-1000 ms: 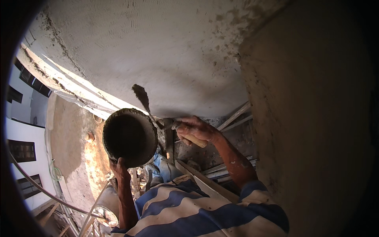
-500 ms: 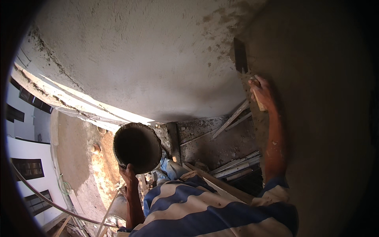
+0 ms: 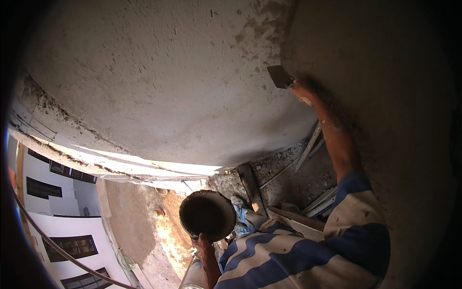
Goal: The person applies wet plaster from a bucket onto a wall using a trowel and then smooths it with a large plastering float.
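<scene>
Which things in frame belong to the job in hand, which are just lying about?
In use:
- trowel, in the right hand
- round dark pan, in the left hand
- pale wall, behind the trowel

Apparently lying about:
- green coil
- orange-brown pot-like object
- long strips

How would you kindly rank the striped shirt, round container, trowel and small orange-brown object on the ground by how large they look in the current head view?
1. Striped shirt
2. Round container
3. Trowel
4. Small orange-brown object, though it lies farther from the camera.
</scene>
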`<action>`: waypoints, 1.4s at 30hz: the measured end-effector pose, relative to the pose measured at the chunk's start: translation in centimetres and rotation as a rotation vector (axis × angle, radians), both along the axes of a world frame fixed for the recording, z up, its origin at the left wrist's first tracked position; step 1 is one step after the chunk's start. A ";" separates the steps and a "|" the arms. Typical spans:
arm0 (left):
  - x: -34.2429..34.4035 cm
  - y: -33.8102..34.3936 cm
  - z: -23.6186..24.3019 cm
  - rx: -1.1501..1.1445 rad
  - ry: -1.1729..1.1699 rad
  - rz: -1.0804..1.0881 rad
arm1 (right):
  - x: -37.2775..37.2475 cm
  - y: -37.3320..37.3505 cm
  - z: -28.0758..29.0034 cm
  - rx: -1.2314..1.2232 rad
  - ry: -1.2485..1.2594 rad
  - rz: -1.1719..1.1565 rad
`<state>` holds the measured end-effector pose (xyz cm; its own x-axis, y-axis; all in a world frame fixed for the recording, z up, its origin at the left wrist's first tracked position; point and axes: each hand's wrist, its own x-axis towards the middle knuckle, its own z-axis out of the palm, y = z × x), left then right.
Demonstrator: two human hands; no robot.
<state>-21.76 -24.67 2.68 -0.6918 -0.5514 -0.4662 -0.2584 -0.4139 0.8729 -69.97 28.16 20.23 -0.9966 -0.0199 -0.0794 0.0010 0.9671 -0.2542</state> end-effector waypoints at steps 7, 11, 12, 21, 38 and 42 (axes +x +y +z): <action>1.8 -3.2 -0.1 -0.089 -0.022 -0.054 | 0.7 0.3 1.4 -0.133 -0.028 -0.115; 1.2 -4.1 -2.5 -0.073 -0.022 0.000 | 1.9 2.5 0.6 -0.194 0.165 -0.121; 1.1 -4.2 -2.7 -0.058 0.022 0.005 | 2.5 2.5 0.8 -0.187 0.151 -0.163; -0.4 -2.8 -2.6 0.000 0.033 0.042 | 12.5 -1.0 8.7 -0.067 0.203 -0.270; 3.7 -1.9 -8.0 0.085 -0.028 0.068 | 29.1 -18.0 16.2 -0.276 -0.013 0.496; 6.0 -3.3 -11.1 0.090 -0.235 0.040 | 29.7 -23.6 12.7 -0.623 -0.412 0.876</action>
